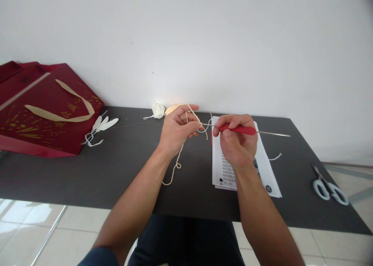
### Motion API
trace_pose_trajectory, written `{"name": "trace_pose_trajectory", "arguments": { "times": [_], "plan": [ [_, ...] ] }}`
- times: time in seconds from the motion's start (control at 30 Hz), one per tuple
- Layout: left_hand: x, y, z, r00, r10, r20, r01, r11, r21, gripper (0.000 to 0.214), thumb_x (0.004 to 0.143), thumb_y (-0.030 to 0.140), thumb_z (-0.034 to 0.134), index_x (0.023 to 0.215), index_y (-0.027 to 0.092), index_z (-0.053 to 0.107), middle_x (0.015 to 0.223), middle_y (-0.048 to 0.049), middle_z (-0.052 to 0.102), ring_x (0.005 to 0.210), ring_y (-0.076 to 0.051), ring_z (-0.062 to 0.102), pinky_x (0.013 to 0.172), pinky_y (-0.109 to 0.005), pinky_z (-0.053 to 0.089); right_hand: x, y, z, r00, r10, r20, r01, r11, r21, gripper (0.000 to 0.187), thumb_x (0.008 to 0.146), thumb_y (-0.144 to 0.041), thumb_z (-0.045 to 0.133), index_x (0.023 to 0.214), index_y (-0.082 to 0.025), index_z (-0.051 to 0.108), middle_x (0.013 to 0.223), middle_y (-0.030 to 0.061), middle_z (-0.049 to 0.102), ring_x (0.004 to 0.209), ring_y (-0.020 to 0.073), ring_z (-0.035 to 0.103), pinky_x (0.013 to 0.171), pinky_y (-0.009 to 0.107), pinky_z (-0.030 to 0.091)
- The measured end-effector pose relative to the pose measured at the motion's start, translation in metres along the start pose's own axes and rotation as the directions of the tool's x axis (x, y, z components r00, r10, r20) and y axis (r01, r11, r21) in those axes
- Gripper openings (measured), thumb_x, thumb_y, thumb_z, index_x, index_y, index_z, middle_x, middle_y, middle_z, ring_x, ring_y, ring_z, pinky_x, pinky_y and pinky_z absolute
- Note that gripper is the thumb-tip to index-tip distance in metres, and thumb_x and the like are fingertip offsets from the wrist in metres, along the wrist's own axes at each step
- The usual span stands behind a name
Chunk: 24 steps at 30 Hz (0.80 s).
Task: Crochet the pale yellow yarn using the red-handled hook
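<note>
A seated person's bare forearms reach forward over a dark, matte worktop (125, 172), converging so that both hands meet in the air above it. The left hand (177, 129) bends inward, thumb and fingers pinching cream yarn (178, 165); one strand crosses the raised index finger and a loose tail curls down below the wrist. The right hand (239, 141) curls around the smooth red handle of a crochet hook (240, 130), held level. Its thin metal shaft points left, the tip at the left thumb, while a metal length sticks out to the right.

Near the right end lie open-bladed scissors (329, 187) with pale, rounded handles. Under the right hand are printed paper sheets (223, 176), slightly fanned.

To the left, a glossy dark-red gift bag (49, 110) lies tilted, with gold print and a flat beige ribbon handle; its contents cannot be seen. Beside it rest white, leaf-shaped pieces (106, 124) with trailing threads. Beyond the left hand sits a crinkly white yarn bundle (158, 109), against a plain pale wall (186, 44).
</note>
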<state>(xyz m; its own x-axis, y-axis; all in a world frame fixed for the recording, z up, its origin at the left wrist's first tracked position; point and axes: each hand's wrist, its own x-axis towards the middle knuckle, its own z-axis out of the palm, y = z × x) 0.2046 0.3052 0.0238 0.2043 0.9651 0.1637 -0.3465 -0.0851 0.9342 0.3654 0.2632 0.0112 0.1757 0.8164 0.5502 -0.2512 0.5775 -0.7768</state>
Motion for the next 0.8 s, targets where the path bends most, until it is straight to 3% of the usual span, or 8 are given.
{"name": "trace_pose_trajectory", "arguments": {
  "times": [0.5,0.67,0.8],
  "plan": [
    [0.001,-0.003,-0.001,0.991,0.036,-0.132,-0.021,0.993,0.112,0.037,0.069,0.011,0.075,0.104,0.018,0.066,0.066,0.0033,0.071,0.058,-0.012,0.068,0.045,-0.021,0.045,-0.005,0.000,0.001,0.998,-0.037,0.044,0.043,0.990,-0.131,0.016,0.089,-0.032,0.078,0.092,-0.027,0.063,0.096,0.0012,0.074,0.077,0.0159,0.068,0.072,0.034,0.057],
    [0.001,-0.001,0.001,0.993,0.008,-0.119,-0.006,1.000,0.016,0.038,0.069,0.009,0.074,0.104,0.017,0.063,0.065,0.0041,0.069,0.063,-0.014,0.072,0.047,-0.021,0.046,-0.002,0.005,0.000,0.998,-0.056,0.013,0.057,0.998,-0.027,0.017,0.088,-0.027,0.080,0.093,-0.026,0.063,0.096,0.0011,0.075,0.075,0.0146,0.070,0.069,0.032,0.057],
    [0.002,0.000,0.001,0.994,-0.018,-0.110,0.014,0.999,-0.041,0.039,0.069,0.010,0.075,0.106,0.017,0.063,0.066,0.0048,0.068,0.061,-0.012,0.069,0.046,-0.020,0.043,0.002,0.012,0.001,0.998,0.052,-0.035,-0.046,0.987,0.155,0.019,0.086,-0.029,0.082,0.092,-0.026,0.064,0.094,0.0000,0.077,0.073,0.0133,0.071,0.065,0.029,0.060]
  ]
}}
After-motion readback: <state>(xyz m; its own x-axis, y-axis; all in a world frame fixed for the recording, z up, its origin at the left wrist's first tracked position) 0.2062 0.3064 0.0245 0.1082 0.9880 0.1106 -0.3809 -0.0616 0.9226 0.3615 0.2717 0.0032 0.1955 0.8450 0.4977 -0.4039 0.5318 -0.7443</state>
